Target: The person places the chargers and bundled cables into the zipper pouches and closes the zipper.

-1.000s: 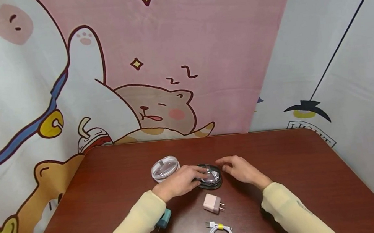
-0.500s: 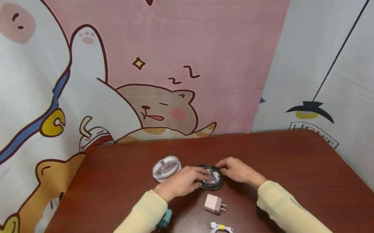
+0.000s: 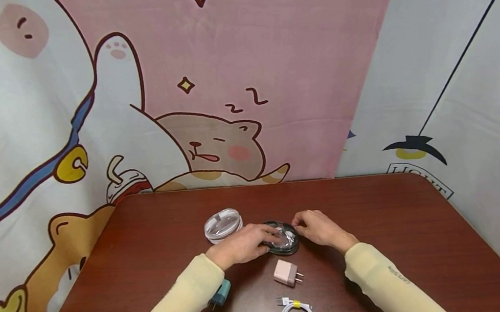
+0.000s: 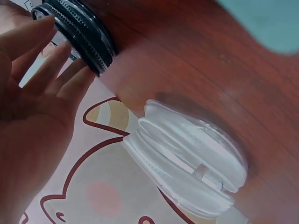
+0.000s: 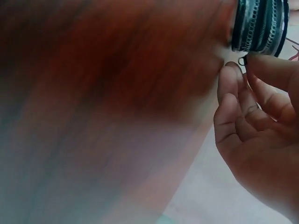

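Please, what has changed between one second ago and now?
The right hand moved slightly left, to the right edge of the black case; its thumb and finger now appear to pinch the zipper pull. The left hand stayed resting on this case; the white case, pink charger, teal charger and cable stayed put.

The person wears a top with long, pale yellow sleeves. The left sleeve [image 3: 178, 300] is plain, a smooth, slightly loose tube with soft creases, its cuff [image 3: 211, 269] finishing at the wrist. The right sleeve [image 3: 387, 287] matches it in colour and cut, but bears small dark lettering [image 3: 399, 275] along the side toward the right edge of the table [image 3: 471, 267], too small to read. A dark patch shows beneath that sleeve's edge, unclear in nature. The left hand [image 3: 243, 244] and right hand [image 3: 323, 230] are bare, with slim, round-tipped fingers creased at the joints.
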A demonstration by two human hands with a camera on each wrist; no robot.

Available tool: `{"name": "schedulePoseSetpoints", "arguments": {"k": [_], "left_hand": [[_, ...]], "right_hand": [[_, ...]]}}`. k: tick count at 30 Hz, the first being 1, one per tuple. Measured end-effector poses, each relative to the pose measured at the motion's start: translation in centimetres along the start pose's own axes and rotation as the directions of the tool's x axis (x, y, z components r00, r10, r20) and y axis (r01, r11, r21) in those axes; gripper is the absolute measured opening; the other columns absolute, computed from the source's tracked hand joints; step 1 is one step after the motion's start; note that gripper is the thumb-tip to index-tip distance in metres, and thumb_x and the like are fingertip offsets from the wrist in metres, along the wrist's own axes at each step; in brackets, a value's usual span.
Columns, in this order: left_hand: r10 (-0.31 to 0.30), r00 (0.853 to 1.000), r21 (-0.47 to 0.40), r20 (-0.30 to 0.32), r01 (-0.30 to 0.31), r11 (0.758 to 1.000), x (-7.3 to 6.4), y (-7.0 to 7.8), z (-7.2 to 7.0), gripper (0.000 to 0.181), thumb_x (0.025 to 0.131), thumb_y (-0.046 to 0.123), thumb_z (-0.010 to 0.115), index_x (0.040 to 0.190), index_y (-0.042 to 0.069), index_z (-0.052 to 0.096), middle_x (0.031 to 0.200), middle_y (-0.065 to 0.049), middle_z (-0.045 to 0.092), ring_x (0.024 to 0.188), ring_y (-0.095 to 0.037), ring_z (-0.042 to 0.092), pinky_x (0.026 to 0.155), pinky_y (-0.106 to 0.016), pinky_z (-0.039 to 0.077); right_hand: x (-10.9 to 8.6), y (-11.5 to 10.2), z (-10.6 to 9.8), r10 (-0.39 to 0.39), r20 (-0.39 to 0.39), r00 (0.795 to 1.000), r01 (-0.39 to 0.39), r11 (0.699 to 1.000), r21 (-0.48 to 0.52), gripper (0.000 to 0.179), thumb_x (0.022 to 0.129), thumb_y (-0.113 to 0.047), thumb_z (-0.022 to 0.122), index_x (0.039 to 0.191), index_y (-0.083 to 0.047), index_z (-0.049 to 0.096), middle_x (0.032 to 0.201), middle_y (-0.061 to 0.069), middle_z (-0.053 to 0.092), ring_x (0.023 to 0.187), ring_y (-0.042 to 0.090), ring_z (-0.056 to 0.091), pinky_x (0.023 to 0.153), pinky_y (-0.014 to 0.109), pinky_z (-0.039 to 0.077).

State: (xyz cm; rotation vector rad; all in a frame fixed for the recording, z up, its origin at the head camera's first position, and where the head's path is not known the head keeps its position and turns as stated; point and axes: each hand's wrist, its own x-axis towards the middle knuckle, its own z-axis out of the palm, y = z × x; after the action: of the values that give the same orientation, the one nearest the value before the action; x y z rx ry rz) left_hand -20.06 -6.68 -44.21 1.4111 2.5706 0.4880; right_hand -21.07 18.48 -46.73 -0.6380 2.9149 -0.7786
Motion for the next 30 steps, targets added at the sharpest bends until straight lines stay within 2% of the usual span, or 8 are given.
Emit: {"name": "schedulePoseSetpoints", "arguments": {"k": [4, 11, 16, 23, 30], "left_hand": [[-0.01, 1.0, 0.03, 0.02, 0.009, 0.999, -0.1, 0.0, 0.1, 0.035, 0.097, 0.003, 0.071, 0.131, 0.011, 0.073, 0.144, -0.009, 0.061, 0.13, -0.025, 0.06, 0.107, -0.034, 0.048], [0.014, 1.0, 0.064, 0.022, -0.015, 0.998, 0.0, 0.1, 0.5, 0.038, 0.094, 0.001, 0.072, 0.13, 0.012, 0.074, 0.144, -0.009, 0.061, 0.128, -0.025, 0.062, 0.106, -0.032, 0.049], [-0.009, 1.0, 0.069, 0.027, 0.007, 0.998, 0.0, 0.1, 0.6, 0.038, 0.093, 0.002, 0.073, 0.13, 0.01, 0.073, 0.144, -0.009, 0.061, 0.13, -0.025, 0.06, 0.107, -0.032, 0.047], [-0.014, 0.999, 0.06, 0.03, 0.012, 0.998, 0.1, 0.1, 0.7, 0.037, 0.094, 0.004, 0.073, 0.13, 0.01, 0.073, 0.143, -0.009, 0.062, 0.131, -0.025, 0.059, 0.109, -0.033, 0.047], [-0.021, 0.999, 0.047, 0.03, 0.02, 0.999, 0.2, 0.1, 0.7, 0.035, 0.094, 0.004, 0.072, 0.128, 0.01, 0.075, 0.143, -0.009, 0.062, 0.131, -0.025, 0.06, 0.108, -0.033, 0.047]], "right_hand": [[-0.2, 0.3, 0.2, -0.032, -0.028, 0.999, 0.032, 0.999, -0.026, 0.004, 0.097, -0.008, 0.07, 0.093, -0.009, 0.071, 0.088, -0.004, 0.067, 0.081, 0.013, 0.06, 0.078, 0.038, 0.052], [-0.9, 0.5, 0.3, -0.111, -0.067, 0.992, 0.104, 0.989, -0.104, 0.009, 0.097, -0.006, 0.07, 0.093, -0.013, 0.068, 0.084, -0.007, 0.064, 0.077, 0.01, 0.059, 0.072, 0.037, 0.054], [-1.5, 0.4, 0.4, -0.162, -0.098, 0.982, 0.147, 0.978, -0.146, 0.01, 0.096, -0.004, 0.07, 0.093, -0.013, 0.068, 0.085, -0.008, 0.063, 0.076, 0.01, 0.06, 0.069, 0.036, 0.053], [-2.6, 0.0, 0.2, -0.208, -0.116, 0.971, 0.18, 0.961, -0.212, 0.014, 0.095, -0.001, 0.071, 0.092, -0.013, 0.065, 0.085, -0.007, 0.059, 0.075, 0.01, 0.059, 0.067, 0.034, 0.053], [-3.6, -0.4, 0.1, -0.255, -0.098, 0.962, 0.225, 0.943, -0.244, 0.017, 0.092, 0.001, 0.072, 0.091, -0.013, 0.063, 0.086, -0.007, 0.057, 0.076, 0.009, 0.056, 0.066, 0.032, 0.052]]}}
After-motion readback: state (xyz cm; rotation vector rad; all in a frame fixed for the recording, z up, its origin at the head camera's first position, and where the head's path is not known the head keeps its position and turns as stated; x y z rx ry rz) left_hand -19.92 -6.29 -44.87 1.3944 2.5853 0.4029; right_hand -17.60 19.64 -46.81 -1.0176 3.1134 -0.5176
